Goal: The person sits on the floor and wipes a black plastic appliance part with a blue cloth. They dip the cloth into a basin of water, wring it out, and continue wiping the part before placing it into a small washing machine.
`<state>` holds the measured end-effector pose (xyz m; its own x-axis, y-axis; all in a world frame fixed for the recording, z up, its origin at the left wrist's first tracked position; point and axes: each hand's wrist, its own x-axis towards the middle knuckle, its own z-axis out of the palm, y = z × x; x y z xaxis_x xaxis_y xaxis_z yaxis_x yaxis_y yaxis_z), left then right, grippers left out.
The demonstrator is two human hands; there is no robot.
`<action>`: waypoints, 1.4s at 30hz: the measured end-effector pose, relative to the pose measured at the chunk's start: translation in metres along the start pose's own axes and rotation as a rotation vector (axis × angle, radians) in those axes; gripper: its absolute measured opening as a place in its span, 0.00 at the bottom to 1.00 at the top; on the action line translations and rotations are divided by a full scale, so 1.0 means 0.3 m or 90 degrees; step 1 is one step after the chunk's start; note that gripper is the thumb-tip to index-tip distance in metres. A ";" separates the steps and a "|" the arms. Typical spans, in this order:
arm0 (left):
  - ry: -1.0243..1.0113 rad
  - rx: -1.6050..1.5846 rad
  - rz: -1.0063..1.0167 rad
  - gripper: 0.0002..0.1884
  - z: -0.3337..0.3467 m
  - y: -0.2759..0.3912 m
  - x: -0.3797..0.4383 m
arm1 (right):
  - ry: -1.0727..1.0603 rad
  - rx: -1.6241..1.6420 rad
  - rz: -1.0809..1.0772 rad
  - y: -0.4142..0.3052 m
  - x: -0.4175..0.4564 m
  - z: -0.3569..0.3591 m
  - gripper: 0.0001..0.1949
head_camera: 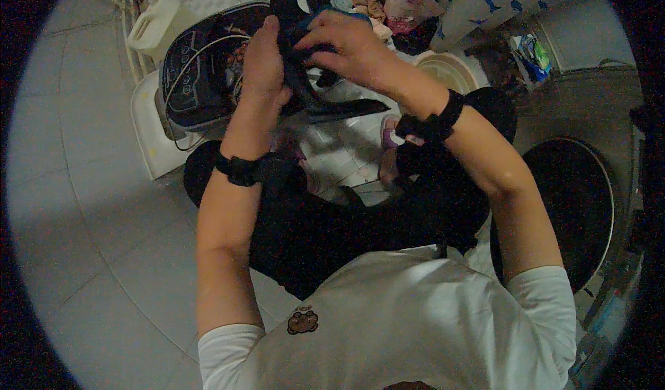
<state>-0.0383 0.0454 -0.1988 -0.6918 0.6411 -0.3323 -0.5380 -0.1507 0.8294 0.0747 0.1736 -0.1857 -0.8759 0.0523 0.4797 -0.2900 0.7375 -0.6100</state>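
Note:
My left hand (262, 65) grips a dark strap-like item (293, 73), its palm against the item's left side. The item looks black, and a curved end of it reaches down and to the right. At its upper right, the fingers of my right hand (340, 47) are bent against it; whether they pinch it is hard to tell. Behind my left hand lies a black basin-like container (184, 99) with control-like markings on its side, small reddish things and a thin pale cord (200, 47). Dark blur hides what is between my hands.
A cream plastic jug (161, 23) stands by pipes at the upper left. Bags and crumpled items (410, 3) lie at the top, above a round pale basin (449, 73). A large round dark object (561, 213) is at my right, and a white tray (148, 140) is under the black container.

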 end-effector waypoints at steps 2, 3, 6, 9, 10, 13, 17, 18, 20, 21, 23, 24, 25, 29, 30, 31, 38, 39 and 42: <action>0.046 0.031 0.020 0.24 -0.001 0.011 0.009 | -0.041 0.086 0.016 0.006 0.009 0.016 0.13; 0.071 0.045 0.028 0.24 0.010 0.025 0.003 | -0.063 0.131 0.025 0.002 0.015 0.015 0.13; 0.093 0.164 0.074 0.26 0.041 0.065 -0.037 | -0.332 0.293 0.154 -0.018 0.013 -0.035 0.18; 0.001 0.361 0.243 0.25 -0.081 -0.035 0.051 | -0.550 0.338 0.202 -0.083 -0.013 -0.070 0.19; -0.015 0.277 0.140 0.24 0.016 0.025 -0.042 | -0.642 0.300 0.203 -0.084 -0.010 -0.120 0.20; -0.100 0.154 0.068 0.22 -0.043 0.036 -0.001 | -0.632 0.137 0.284 -0.020 -0.065 -0.307 0.21; -0.164 0.054 -0.023 0.19 0.043 0.074 -0.078 | 0.216 0.538 0.425 0.003 -0.098 -0.488 0.21; -0.140 0.049 -0.045 0.20 0.033 0.050 -0.056 | 0.252 0.525 0.379 -0.018 -0.084 -0.481 0.22; -0.177 -0.003 -0.061 0.20 0.072 0.053 -0.076 | 0.162 0.333 0.251 -0.074 -0.040 -0.417 0.25; -0.197 -0.028 -0.067 0.20 0.096 0.054 -0.089 | 0.050 0.177 0.135 -0.070 -0.038 -0.364 0.28; -0.173 -0.033 -0.084 0.19 0.115 0.041 -0.094 | -0.159 -0.016 0.044 -0.032 -0.050 -0.213 0.28; -0.156 -0.040 -0.091 0.19 0.123 0.035 -0.100 | -0.166 -0.144 -0.020 -0.038 -0.051 -0.168 0.27; -0.157 0.010 -0.060 0.19 0.131 0.032 -0.104 | -0.160 -0.205 -0.018 -0.030 -0.043 -0.157 0.27; -0.177 0.123 -0.013 0.17 0.144 0.034 -0.123 | -0.089 -0.327 0.071 0.034 0.000 -0.183 0.27; -0.170 0.109 -0.009 0.17 0.158 0.028 -0.130 | -0.084 -0.320 0.086 0.036 0.014 -0.201 0.27; -0.164 0.095 -0.005 0.17 0.166 0.025 -0.134 | -0.079 -0.314 0.101 0.036 0.024 -0.211 0.28; -0.165 0.089 -0.022 0.18 0.048 0.081 -0.059 | -0.134 -0.297 -0.040 -0.049 0.076 -0.117 0.21; -0.168 0.109 -0.029 0.18 0.052 0.090 -0.067 | -0.129 -0.328 -0.032 -0.017 0.100 -0.133 0.23; -0.142 0.185 0.005 0.20 0.107 0.099 -0.095 | 0.008 -0.425 0.031 0.072 0.124 -0.187 0.22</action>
<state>-0.0193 0.0469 -0.1502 -0.5558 0.7941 -0.2460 -0.3522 0.0432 0.9349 0.0573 0.2292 -0.1458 -0.8764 0.1006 0.4710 0.0535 0.9922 -0.1123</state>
